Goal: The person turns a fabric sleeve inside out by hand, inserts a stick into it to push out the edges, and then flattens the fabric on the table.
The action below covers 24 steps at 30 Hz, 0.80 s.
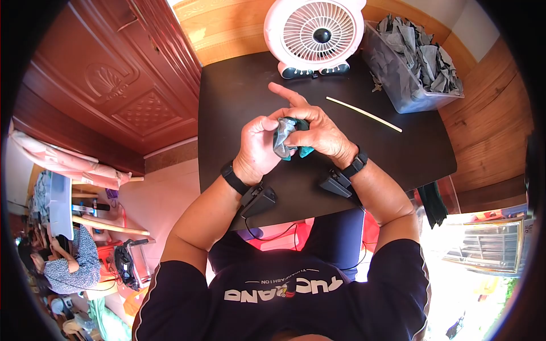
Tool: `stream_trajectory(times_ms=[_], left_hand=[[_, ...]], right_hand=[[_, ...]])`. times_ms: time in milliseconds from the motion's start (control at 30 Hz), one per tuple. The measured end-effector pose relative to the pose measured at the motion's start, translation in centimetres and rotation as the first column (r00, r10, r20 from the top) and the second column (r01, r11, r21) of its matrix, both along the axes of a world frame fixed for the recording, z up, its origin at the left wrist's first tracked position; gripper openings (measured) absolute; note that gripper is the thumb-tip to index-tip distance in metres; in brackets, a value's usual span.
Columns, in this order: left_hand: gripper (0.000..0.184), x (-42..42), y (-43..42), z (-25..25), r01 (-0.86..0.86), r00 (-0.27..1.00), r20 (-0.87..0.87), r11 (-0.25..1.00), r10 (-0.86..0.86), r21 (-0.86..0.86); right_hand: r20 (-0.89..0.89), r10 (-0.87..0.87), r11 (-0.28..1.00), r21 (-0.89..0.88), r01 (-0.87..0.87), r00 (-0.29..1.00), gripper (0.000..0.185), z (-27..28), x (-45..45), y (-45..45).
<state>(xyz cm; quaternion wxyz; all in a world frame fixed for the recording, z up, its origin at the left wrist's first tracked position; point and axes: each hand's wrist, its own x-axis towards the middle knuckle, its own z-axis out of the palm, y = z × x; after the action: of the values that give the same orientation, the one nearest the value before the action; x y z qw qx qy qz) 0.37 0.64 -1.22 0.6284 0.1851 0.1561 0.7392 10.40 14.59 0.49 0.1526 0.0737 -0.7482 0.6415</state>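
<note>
In the head view, both my hands meet over the dark table (239, 96), closed on a small crumpled bundle (282, 141). The bundle is shiny grey in front, with dark and teal-green parts showing beside it; its exact kind is unclear. My left hand (259, 143) grips its left side, thumb on top. My right hand (323, 132) presses its thumb on the bundle from the right, while one finger stretches out toward the upper left. Part of the bundle is hidden behind the fingers. Black straps with box-like devices (259, 199) are on both wrists.
A pink-white fan (322, 35) stands at the table's back. Right of it, a clear plastic bin (412, 101) holds many grey fabric pieces. A thin pale strip (364, 114) lies right of my hands. Another person (74, 264) sits at the far left.
</note>
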Motion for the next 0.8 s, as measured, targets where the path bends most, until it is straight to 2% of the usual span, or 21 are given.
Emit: stream_trajectory(times_ms=[100, 200, 300, 400, 500, 600, 700, 800], left_hand=[[0.031, -0.5, 0.2, -0.5, -0.003, 0.999, 0.033, 1.0, 0.003, 0.011], [0.03, -1.0, 0.5, -1.4, -0.182, 0.981, -0.101, 0.966, 0.165, -0.183], [0.029, -0.9, 0.5, -1.2, -0.178, 0.981, -0.105, 0.97, 0.161, -0.169], [0.032, -1.1, -0.1, -0.8, -0.06, 0.996, -0.073, 0.979, 0.046, -0.195], [0.04, -0.5, 0.0, -0.3, -0.031, 0.999, 0.016, 0.973, 0.036, -0.227], [0.046, 0.3, -0.1, 0.9, -0.081, 0.996, -0.067, 0.958, 0.065, -0.277], [0.048, -0.1, 0.0, 0.2, -0.187, 0.979, -0.122, 0.957, 0.163, -0.221], [0.051, 0.4, 0.0, 0.5, -0.183, 0.983, -0.072, 0.962, 0.171, -0.202]], right_hand=[[0.003, -0.007, 1.0, -0.002, 0.007, 1.0, 0.044, -0.3, -0.3, 0.1], [-0.115, -0.061, 0.991, 0.114, 0.074, 0.992, 0.036, -0.6, -0.4, -0.1], [-0.181, -0.058, 0.967, 0.233, 0.1, 0.982, 0.041, -0.7, -0.5, 0.0], [-0.243, -0.091, 0.944, 0.286, 0.161, 0.966, 0.035, -0.3, -0.5, 0.1], [-0.366, -0.076, 0.901, 0.374, 0.221, 0.928, 0.03, -0.5, -0.8, 0.5], [-0.376, -0.098, 0.864, 0.428, 0.266, 0.922, 0.026, -0.1, -0.5, -0.2], [-0.407, -0.096, 0.87, 0.409, 0.275, 0.908, 0.026, -0.3, -0.7, -0.2], [-0.419, -0.108, 0.889, 0.366, 0.276, 0.901, 0.026, -0.4, -0.8, -0.2]])
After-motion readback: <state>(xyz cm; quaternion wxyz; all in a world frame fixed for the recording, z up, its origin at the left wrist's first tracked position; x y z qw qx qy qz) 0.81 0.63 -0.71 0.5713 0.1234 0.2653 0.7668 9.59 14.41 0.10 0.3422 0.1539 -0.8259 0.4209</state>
